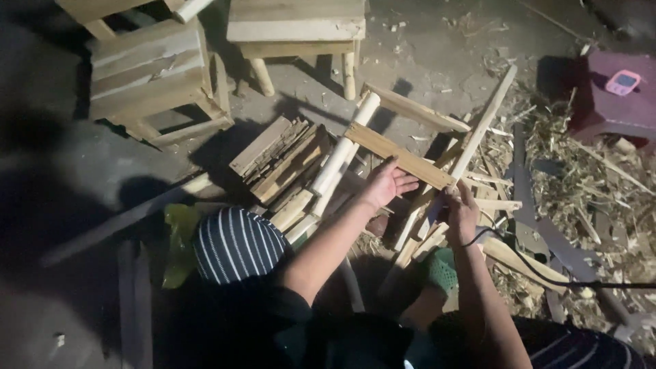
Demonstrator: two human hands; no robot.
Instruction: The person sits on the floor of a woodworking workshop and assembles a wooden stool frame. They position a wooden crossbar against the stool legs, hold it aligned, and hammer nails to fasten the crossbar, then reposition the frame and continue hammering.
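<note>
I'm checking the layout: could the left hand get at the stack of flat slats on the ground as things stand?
Probably yes: the left hand is open against the frame's crossbar, and only a pale round pole lies between it and the slat stack.

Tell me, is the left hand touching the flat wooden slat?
Touching. The head view shows the left hand with its fingertips resting against the underside edge of the flat wooden slat, no gap between them. The right hand is near the slat's other end.

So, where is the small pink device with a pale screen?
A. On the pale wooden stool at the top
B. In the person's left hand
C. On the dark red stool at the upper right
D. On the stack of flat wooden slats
C: the small pink device lies on top of the dark red stool, away from both hands.
</note>
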